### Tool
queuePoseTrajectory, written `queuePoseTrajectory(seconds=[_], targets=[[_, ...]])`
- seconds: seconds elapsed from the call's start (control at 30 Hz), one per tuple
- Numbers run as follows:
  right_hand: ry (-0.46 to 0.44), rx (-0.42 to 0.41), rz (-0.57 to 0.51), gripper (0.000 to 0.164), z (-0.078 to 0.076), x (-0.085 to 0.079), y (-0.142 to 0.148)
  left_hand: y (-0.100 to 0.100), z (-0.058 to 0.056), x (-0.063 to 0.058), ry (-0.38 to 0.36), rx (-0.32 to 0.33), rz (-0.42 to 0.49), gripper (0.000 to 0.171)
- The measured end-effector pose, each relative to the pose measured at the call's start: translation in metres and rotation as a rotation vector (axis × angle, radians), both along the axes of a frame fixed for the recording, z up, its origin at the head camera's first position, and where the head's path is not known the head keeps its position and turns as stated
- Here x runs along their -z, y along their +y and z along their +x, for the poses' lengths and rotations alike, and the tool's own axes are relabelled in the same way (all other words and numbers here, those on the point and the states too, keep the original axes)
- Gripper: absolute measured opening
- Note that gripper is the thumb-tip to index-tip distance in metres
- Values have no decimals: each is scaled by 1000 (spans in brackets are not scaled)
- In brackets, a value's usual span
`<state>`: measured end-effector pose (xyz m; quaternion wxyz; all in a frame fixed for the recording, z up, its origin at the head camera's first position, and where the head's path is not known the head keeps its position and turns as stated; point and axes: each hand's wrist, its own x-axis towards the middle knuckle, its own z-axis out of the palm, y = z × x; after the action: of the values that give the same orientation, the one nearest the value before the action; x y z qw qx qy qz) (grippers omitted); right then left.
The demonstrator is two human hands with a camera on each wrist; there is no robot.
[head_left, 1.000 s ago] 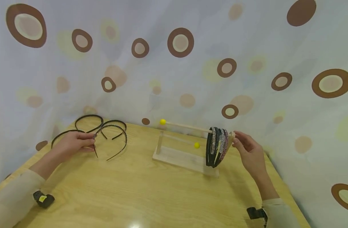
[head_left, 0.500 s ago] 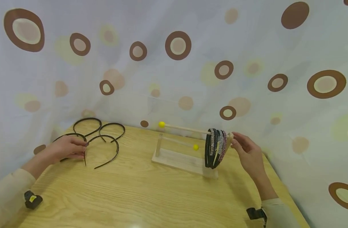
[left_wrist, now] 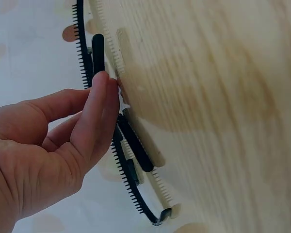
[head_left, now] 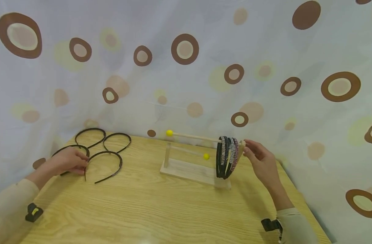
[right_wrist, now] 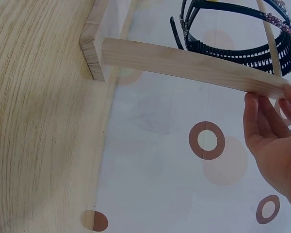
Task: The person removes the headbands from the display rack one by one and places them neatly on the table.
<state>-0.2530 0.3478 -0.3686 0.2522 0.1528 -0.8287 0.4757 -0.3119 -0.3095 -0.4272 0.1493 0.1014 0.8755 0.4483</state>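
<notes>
At the left of the table, my left hand (head_left: 70,160) pinches one side of a black toothed headband (head_left: 121,162). This headband lies close over the tabletop, its two ends toward me. In the left wrist view, a black headband end (left_wrist: 98,51) sticks out past the fingertips. On the right, my right hand (head_left: 261,162) holds the top of the end post (right_wrist: 194,68) of a wooden headband stand (head_left: 189,172) between thumb and fingers. Several headbands (head_left: 227,157), black and glittery, hang bunched on its upper rod (head_left: 195,137) beside that hand.
Three more black headbands lie at the back left: one at the rear (head_left: 90,128), one to its right (head_left: 117,134), one partly behind my left hand (head_left: 64,147). Yellow balls cap the stand's rods (head_left: 169,133). A patterned curtain (head_left: 186,84) hangs behind the table (head_left: 143,206).
My left hand has moved left and toward me with the headband, which has come down from a more upright tilt to lie flatter. The right hand stays at the stand's post.
</notes>
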Motion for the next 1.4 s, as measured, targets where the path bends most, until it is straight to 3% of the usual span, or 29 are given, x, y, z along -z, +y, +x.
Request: queuePoseTrajectory(seconds=[0.17, 0.5, 0.77, 1.0, 1.4], targets=[[-6, -5, -1, 37, -2, 1, -3, -5, 3, -5, 32, 30, -42, 40], [-10, 5, 19, 38, 0, 0, -2, -9, 5, -10, -49, -21, 0, 53], [-7, 23, 36, 39, 1, -2, 1, 2, 8, -28, 35, 13, 28, 63], [-9, 11, 31, 37, 0, -2, 0, 42, 13, -40, 95, 59, 100, 61], [13, -6, 56, 35, 21, -21, -19, 157, 16, -66, 227, 193, 151, 45]])
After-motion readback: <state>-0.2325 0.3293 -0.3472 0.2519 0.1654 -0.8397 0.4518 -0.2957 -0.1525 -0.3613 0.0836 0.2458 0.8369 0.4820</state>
